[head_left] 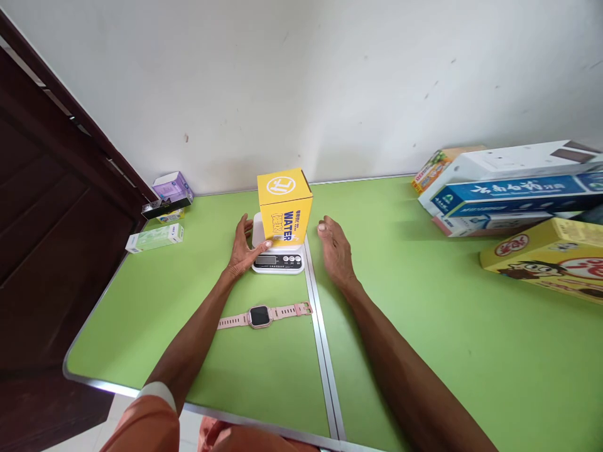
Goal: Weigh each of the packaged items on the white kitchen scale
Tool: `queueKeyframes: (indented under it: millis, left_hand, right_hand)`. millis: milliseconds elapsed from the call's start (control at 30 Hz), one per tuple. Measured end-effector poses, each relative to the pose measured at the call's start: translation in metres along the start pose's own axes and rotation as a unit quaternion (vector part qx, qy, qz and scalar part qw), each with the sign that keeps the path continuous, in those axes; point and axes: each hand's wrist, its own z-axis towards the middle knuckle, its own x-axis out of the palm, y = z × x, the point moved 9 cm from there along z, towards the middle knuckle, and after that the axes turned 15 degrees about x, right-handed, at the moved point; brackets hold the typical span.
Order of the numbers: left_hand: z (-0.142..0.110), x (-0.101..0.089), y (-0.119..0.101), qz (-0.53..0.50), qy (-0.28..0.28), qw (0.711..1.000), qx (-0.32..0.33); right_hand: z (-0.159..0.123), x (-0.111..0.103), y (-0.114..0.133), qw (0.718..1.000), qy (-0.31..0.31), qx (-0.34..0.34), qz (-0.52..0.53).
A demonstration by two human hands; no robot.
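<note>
From my end: left hand [242, 252] open, thumb spread from the fingers, thumb tip at the lower front of the yellow box [285, 220]. Contact likely, can't confirm; no closed grip, so the box's weight seems to be on the scale [277, 262], not on the hand. Right hand [336, 252] empty, loosely open, fingers pointing forward, just off the box's other side. The two hands flank it, which I'd judge leaves either side guarded against a tip.

Between the hands, the box stands upright on the scale's platform, far enough back that I get the display and buttons uncovered, facing the wearer. Reading too small for me to tell.

Nearer the wearer than both hands, a pink-strapped watch [259, 317] lies face up, strap spread flat, probably why it sits steady. The metal seam [319, 326] of the green table [414, 301] runs just right of the scale.

Beyond the left hand, small cartons: purple [170, 186], black [166, 206], pale green [156, 238]. Well right of the right hand, a blue carton [513, 193] is stacked among others, long side down, likely for stability; a yellow snack carton [551, 257] lies nearer.
</note>
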Motion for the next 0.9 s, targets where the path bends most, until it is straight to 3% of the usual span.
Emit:
queueKeyframes:
  millis: [333, 900]
  left_hand:
    - [-0.001, -0.002, 0.003, 0.000, -0.005, 1.000, -0.005]
    - [-0.003, -0.002, 0.007, -0.003, -0.009, 1.000, -0.019]
  right_hand:
    - [-0.004, -0.001, 0.013, 0.998, -0.009, -0.050, -0.038]
    - [-0.006, -0.001, 0.019, 0.999, 0.008, -0.032, -0.030]
